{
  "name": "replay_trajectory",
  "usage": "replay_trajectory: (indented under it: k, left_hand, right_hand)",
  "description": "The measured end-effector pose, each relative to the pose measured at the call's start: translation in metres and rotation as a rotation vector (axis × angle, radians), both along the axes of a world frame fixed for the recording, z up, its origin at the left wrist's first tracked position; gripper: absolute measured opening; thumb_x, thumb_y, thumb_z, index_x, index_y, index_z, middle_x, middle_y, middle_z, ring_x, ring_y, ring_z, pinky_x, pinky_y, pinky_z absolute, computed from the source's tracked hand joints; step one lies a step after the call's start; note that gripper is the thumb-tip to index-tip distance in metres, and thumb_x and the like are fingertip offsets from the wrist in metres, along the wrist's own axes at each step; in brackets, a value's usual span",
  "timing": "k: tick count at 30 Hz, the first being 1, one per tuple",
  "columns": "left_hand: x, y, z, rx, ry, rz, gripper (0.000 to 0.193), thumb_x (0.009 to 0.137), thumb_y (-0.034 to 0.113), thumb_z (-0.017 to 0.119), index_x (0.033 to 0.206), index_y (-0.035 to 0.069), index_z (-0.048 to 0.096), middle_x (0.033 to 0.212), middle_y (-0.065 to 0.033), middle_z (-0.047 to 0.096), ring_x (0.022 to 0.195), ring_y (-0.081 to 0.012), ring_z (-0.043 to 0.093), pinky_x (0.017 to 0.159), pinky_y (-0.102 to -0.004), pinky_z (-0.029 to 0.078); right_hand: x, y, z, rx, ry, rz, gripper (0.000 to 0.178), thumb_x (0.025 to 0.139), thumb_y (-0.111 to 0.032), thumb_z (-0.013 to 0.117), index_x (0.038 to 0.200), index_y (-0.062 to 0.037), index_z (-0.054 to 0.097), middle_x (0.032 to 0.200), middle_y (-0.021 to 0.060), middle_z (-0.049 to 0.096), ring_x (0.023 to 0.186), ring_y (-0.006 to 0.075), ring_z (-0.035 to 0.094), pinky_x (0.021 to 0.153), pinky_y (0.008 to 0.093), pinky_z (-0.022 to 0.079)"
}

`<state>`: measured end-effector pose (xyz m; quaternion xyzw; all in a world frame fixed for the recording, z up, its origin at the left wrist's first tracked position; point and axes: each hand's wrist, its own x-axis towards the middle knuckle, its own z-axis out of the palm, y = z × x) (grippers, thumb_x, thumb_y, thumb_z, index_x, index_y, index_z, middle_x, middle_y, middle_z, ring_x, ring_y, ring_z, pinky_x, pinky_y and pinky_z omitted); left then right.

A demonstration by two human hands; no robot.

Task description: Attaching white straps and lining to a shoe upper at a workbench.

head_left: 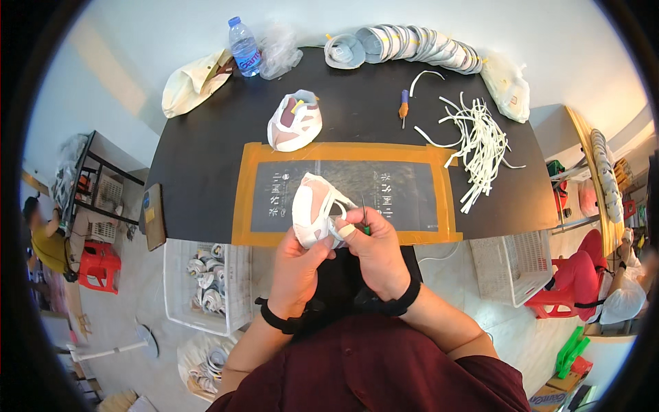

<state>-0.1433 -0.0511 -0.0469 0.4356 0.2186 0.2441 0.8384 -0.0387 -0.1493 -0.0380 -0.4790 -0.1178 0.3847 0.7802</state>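
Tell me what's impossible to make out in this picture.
In the head view:
Thin green-handled tool: part of its handle, hidden by the right hand.
Held pink-and-white shoe upper: lower end, partly covered by the left hand.
Yellow-shirted person: partly cut off at the dark left edge.

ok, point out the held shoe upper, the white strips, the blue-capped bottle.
Held shoe upper (310,208): head view, pink-and-white side.
White strips (476,137): head view, pile's middle.
Blue-capped bottle (245,51): head view, body.
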Motion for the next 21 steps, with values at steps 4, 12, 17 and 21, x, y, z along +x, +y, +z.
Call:
replay_trajectory:
  k: [4, 12, 17, 21]
  left_hand:
    - [-0.001, -0.002, -0.008, -0.003, 0.004, 0.026, 0.036, 0.089, 0.000, 0.066, 0.124, 0.006, 0.057, 0.110, -0.0035, 0.066, 0.091, -0.0120, 0.063, 0.072, -0.0259, 0.052]
    - [0.006, -0.010, -0.003, 0.057, -0.011, 0.080, 0.031, 0.090, 0.001, 0.065, 0.120, 0.006, 0.060, 0.107, -0.0019, 0.065, 0.086, -0.0078, 0.059, 0.071, -0.0238, 0.049]
    - [0.006, -0.010, -0.003, 0.092, -0.012, 0.087, 0.032, 0.092, 0.001, 0.064, 0.123, 0.005, 0.059, 0.108, -0.0004, 0.065, 0.087, -0.0055, 0.058, 0.073, -0.0218, 0.048]
    - [0.008, -0.011, -0.003, 0.143, -0.010, 0.094, 0.032, 0.093, 0.002, 0.062, 0.125, 0.004, 0.058, 0.110, -0.0002, 0.065, 0.089, -0.0046, 0.058, 0.075, -0.0212, 0.048]
  right_hand:
    - [-0.010, 0.004, -0.009, 0.021, 0.128, -0.084, 0.006, 0.096, -0.017, 0.066, 0.096, -0.0115, 0.065, 0.088, -0.0042, 0.063, 0.076, 0.0031, 0.054, 0.059, 0.0192, 0.038]
    - [-0.020, 0.011, -0.010, 0.121, 0.254, -0.099, 0.008, 0.097, -0.018, 0.065, 0.100, -0.0109, 0.063, 0.096, -0.0014, 0.064, 0.083, 0.0072, 0.060, 0.068, 0.0243, 0.050]
    - [-0.023, 0.013, -0.010, 0.118, 0.265, -0.112, 0.009, 0.096, -0.019, 0.066, 0.100, -0.0116, 0.062, 0.096, -0.0019, 0.064, 0.083, 0.0066, 0.059, 0.069, 0.0236, 0.050]
    - [-0.021, 0.013, -0.014, 0.116, 0.275, -0.115, 0.008, 0.096, -0.020, 0.067, 0.098, -0.0132, 0.063, 0.094, -0.0046, 0.064, 0.078, 0.0030, 0.054, 0.064, 0.0198, 0.043]
